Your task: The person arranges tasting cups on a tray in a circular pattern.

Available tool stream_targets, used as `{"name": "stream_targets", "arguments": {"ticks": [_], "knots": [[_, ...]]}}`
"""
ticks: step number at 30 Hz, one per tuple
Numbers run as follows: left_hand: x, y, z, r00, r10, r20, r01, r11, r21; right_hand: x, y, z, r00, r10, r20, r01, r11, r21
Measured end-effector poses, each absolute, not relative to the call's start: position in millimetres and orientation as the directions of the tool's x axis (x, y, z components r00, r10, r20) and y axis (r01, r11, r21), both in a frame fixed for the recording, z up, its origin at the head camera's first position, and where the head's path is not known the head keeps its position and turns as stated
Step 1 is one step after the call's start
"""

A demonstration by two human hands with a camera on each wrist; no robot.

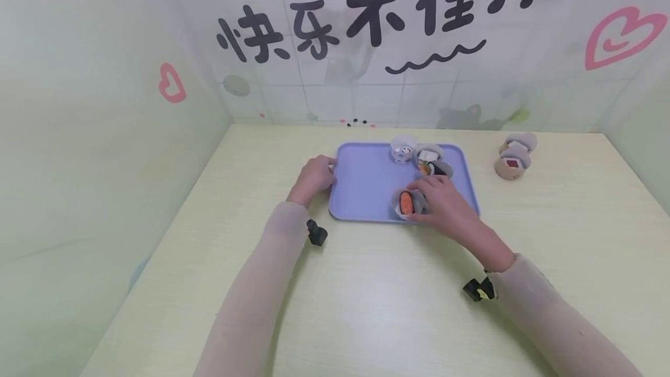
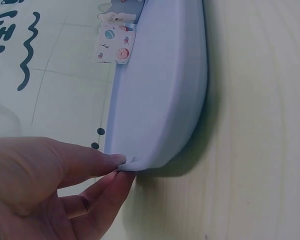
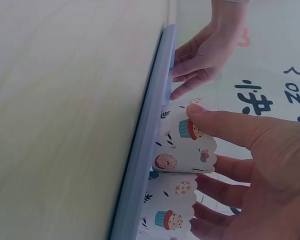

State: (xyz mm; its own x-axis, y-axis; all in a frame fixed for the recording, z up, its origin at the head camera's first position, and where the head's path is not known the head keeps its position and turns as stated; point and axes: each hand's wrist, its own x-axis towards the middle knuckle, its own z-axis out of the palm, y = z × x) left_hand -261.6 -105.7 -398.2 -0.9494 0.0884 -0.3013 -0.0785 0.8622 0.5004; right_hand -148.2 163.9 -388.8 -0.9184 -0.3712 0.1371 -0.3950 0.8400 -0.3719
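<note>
A lavender-blue tray (image 1: 361,191) lies on the table. My left hand (image 1: 316,178) is at its left end; in the left wrist view, the thumb and fingers of that hand (image 2: 65,185) pinch the tray's rim (image 2: 140,162). Near the front edge stands a paper cup (image 1: 396,209) holding an orange, sushi-like piece (image 1: 406,203). My right hand (image 1: 445,205) grips this cup from the right. Up close, its thumb and fingers (image 3: 260,155) are on the printed paper cup (image 3: 182,137), and a second printed cup (image 3: 167,205) stands beside it. That second cup's contents are hidden.
Toward the tray's back right are a white printed cup (image 1: 402,153), a cup with white contents (image 1: 428,157) and a sushi-roll-like piece (image 1: 433,169). Two brown cups (image 1: 509,171) stand on the table right of the tray. A printed wall sheet (image 1: 356,98) rises behind.
</note>
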Motion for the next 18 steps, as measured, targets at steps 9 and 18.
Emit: {"name": "stream_targets", "arguments": {"ticks": [9,18], "knots": [[-261.4,-105.4,-394.7,-0.950,0.079,-0.303,-0.089,0.861,0.501,-146.7,167.0,-385.7,-0.908,-0.391,0.151,-0.419,0.861,-0.289],[-262.0,-106.4,-396.0,-0.945,0.089,-0.314,-0.088,0.857,0.508,-147.6,169.3,-391.4,-0.890,-0.419,0.179,-0.454,0.851,-0.263]]}}
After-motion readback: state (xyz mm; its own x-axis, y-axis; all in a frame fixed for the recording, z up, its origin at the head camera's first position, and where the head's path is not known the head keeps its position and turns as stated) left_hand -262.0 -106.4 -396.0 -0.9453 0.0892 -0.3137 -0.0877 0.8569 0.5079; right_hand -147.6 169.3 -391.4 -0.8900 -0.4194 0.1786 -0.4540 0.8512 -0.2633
